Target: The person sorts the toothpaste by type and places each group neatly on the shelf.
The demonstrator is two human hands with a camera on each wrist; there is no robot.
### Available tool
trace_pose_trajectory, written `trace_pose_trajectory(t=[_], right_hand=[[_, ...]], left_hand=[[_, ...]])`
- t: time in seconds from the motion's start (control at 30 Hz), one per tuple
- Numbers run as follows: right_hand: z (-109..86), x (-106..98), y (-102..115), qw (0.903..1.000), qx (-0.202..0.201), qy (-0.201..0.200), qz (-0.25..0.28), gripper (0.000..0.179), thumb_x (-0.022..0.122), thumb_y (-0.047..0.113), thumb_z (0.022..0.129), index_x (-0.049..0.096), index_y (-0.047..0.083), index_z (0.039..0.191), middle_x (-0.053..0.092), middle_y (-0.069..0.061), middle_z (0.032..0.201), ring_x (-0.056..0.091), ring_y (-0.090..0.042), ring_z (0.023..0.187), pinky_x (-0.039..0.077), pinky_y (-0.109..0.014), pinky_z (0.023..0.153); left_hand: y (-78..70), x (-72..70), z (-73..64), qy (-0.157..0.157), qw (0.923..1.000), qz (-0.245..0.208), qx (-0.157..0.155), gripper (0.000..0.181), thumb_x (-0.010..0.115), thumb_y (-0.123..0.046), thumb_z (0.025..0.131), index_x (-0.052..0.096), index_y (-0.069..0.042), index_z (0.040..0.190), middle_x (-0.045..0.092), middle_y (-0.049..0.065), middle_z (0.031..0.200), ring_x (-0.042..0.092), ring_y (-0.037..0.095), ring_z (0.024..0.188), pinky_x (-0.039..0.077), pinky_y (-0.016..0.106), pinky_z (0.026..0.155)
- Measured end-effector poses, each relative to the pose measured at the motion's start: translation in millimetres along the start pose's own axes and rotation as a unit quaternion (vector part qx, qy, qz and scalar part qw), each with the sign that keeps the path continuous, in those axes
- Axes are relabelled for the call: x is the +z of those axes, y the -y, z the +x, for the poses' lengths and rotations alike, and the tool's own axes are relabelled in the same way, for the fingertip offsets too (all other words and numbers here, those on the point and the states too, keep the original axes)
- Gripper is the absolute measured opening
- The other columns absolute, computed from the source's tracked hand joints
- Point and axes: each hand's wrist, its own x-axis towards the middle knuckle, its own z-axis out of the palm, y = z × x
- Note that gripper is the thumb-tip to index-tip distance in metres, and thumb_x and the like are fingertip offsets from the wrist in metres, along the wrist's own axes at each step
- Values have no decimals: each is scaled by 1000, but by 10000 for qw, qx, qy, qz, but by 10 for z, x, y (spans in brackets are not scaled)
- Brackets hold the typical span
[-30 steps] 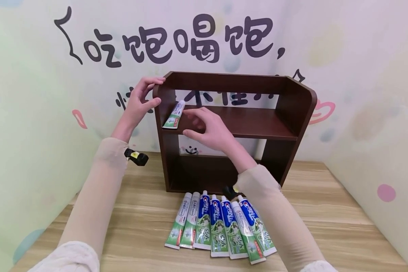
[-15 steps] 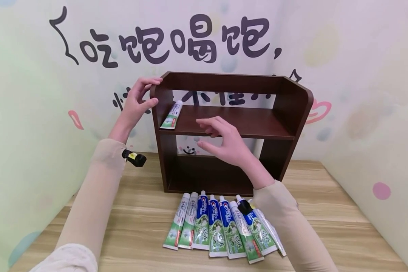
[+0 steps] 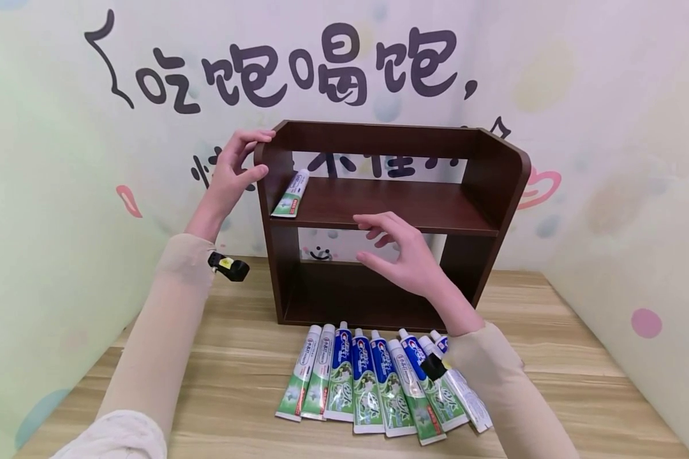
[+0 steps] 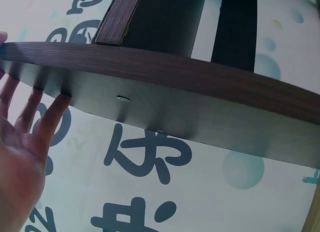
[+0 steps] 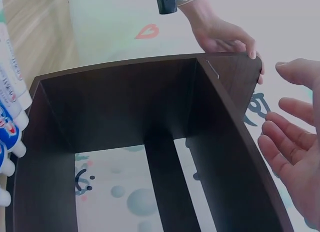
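Note:
A dark brown wooden shelf (image 3: 379,226) with two levels stands upright on the table. At its upper left corner my left hand (image 3: 232,169) holds the side panel, fingertips on the outer face and a finger over the edge. On the upper level, one white-and-green toothpaste tube (image 3: 291,194) leans against the left side. My right hand (image 3: 402,255) hovers in front of the shelf, fingers apart and loosely bent, holding nothing. Below lie several toothpaste tubes in a fanned row, some blue-and-green (image 3: 364,382), others white-and-green (image 3: 298,376). My right forearm partly covers the rightmost ones.
The wood-grain table (image 3: 218,357) extends around the shelf. Walls with large black characters (image 3: 341,64) and pastel dots close in behind and at both sides. A black wrist camera (image 3: 228,266) sticks out from my left sleeve.
My right hand has drawn back from the tube on the upper level, moving right and downward, uncovering more tubes at the right. The left hand stays at the shelf corner.

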Motion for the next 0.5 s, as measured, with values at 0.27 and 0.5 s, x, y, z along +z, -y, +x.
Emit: trace_pose_trajectory(t=[0.27, 0.5], right_hand=[[-183, -83, -77, 9997, 196, 49, -147, 56, 75, 21, 85, 56, 20, 138, 64, -3, 125, 61, -13, 105, 57, -31, 86], [-341, -161, -144, 9993, 317, 0, -190, 57, 75, 19, 86, 56, 22, 139, 64, -1, 125, 59, -10, 106, 55, -27, 85]], left_hand=[[5, 17, 8, -25, 10000, 64, -5, 40, 61, -6, 82, 60, -4, 122, 62, 3, 134, 50, 18, 132, 32, 35, 117], [-1, 20, -1, -41, 10000, 22, -17, 40, 62, -6, 82, 60, -5, 122, 61, 2, 134, 50, 19, 132, 32, 35, 116]])
